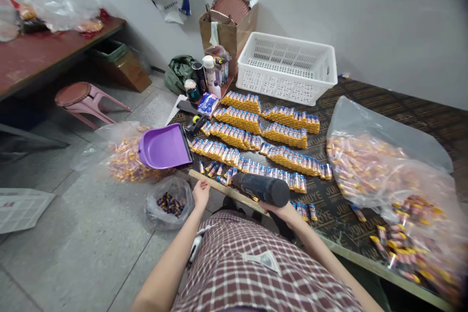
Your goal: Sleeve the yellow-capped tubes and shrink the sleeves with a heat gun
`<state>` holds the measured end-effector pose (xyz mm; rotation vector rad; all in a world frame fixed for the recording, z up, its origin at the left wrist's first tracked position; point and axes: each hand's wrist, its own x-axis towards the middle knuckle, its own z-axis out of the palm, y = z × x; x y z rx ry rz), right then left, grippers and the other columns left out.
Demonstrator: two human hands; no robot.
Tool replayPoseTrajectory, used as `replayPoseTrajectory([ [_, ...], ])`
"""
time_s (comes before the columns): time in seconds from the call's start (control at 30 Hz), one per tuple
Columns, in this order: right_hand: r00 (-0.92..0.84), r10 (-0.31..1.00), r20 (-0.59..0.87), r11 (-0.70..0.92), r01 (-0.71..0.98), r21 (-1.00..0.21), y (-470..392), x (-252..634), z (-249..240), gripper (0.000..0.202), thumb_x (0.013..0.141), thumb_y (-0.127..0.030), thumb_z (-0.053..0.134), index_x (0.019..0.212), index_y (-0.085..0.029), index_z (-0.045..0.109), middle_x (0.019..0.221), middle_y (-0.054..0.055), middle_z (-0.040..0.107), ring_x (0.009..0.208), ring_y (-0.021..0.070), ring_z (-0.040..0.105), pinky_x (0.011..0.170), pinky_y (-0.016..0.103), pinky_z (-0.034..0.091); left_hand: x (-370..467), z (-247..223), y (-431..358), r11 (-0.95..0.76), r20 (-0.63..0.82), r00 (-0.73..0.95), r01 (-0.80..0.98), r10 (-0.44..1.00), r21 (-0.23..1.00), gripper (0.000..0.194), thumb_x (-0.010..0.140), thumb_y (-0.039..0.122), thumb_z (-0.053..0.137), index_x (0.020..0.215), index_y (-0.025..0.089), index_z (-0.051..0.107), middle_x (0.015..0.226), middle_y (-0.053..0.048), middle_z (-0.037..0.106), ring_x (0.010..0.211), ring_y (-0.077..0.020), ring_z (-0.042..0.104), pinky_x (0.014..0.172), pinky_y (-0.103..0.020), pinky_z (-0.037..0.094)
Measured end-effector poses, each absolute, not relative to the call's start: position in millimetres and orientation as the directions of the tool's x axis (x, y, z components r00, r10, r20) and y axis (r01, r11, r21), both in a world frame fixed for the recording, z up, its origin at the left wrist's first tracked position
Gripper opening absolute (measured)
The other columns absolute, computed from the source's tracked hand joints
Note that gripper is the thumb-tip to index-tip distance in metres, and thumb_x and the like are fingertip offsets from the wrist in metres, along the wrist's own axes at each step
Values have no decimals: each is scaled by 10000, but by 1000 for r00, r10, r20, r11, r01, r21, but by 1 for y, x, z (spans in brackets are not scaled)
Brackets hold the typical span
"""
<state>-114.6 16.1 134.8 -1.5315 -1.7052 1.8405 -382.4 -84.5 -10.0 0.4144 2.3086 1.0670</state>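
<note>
My left hand [201,194] is closed, its fingers pinched on a pale wooden strip [223,188] along the near side of the board. My right hand [281,210] is curled at the strip's right end, partly covered by a black cylindrical body [261,188] that looks like a heat gun; what its fingers grip is hidden. Beyond both hands, yellow-and-blue batteries [285,156] stand in several tight rows. A few loose batteries [214,169] lie near the strip, and others [303,210] sit just past my right hand.
A purple dustpan [164,148] lies at the board's left end. Below it are a bag of small dark pieces [170,204] and a battery bag [126,158]. A white crate [287,66] stands behind the rows. A large plastic battery bag [369,165] spills batteries at right.
</note>
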Motion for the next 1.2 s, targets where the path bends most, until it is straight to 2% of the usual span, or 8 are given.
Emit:
replayPoseTrajectory([
  [0.27, -338, 770, -541, -296, 562, -773, 14, -111, 138, 195, 592, -354, 648, 554, -172, 589, 543, 35, 616, 528, 166, 540, 555, 292, 443, -401, -4, -109, 690, -346, -820, 80, 456, 720, 197, 706, 117, 554, 893, 149, 606, 890, -91, 685, 767, -161, 655, 770, -298, 499],
  [0.4, -337, 744, -577, -326, 570, -754, 7, -104, 139, 210, 594, -346, 640, 495, -174, 574, 514, 48, 607, 513, 171, 547, 577, 300, 445, -382, 4, -76, 643, -315, -741, 201, 593, 739, 209, 697, 138, 574, 899, 170, 614, 907, -72, 685, 820, -172, 644, 787, -286, 473],
  [0.47, -299, 747, -595, -355, 576, -736, 0, -91, 138, 219, 593, -344, 651, 478, -175, 573, 501, 53, 603, 495, 174, 542, 565, 305, 442, -366, 6, -49, 609, -297, -679, 277, 671, 744, 224, 685, 215, 626, 907, 185, 613, 932, -71, 680, 881, -189, 631, 816, -287, 454],
  [0.53, -226, 764, -604, -394, 578, -715, -8, -72, 136, 215, 588, -341, 666, 482, -173, 586, 499, 58, 608, 494, 182, 547, 558, 312, 442, -352, 7, -21, 625, -292, -636, 391, 714, 676, 351, 678, 365, 652, 967, 174, 589, 970, -117, 663, 944, -240, 609, 826, -324, 442],
  [0.63, -95, 793, -601, -455, 563, -690, -22, -37, 134, 190, 577, -345, 687, 539, -169, 626, 499, 56, 616, 497, 196, 558, 550, 323, 448, -337, 7, 5, 699, -344, -618, 536, 707, 473, 548, 658, 512, 630, 1050, 143, 530, 1023, -188, 623, 1003, -308, 577, 802, -366, 437],
  [0.73, 36, 794, -607, -529, 532, -661, -32, -1, 133, 207, 567, -355, 701, 622, -162, 654, 468, 41, 601, 458, 197, 547, 505, 326, 446, -335, 5, 12, 716, -409, -588, 593, 698, 369, 495, 680, 501, 592, 1016, 142, 534, 1040, -193, 607, 980, -314, 589, 768, -361, 444],
  [0.97, 391, 702, -596, -712, 346, -611, -38, 55, 133, 235, 535, -317, 713, 681, -146, 645, 467, 34, 603, 458, 201, 568, 436, 296, 431, -352, 1, 7, 721, -455, -562, 586, 691, 371, 450, 688, 484, 551, 1016, 176, 541, 978, -157, 656, 930, -322, 617, 741, -381, 456],
  [1.2, 441, 657, -611, -750, 303, -588, -34, 64, 129, 176, 538, -305, 706, 596, -159, 627, 450, 46, 592, 443, 201, 555, 417, 297, 420, -368, 7, 0, 732, -386, -622, 576, 681, 364, 510, 645, 464, 603, 1057, 172, 532, 1045, -157, 630, 958, -313, 604, 774, -381, 459],
])
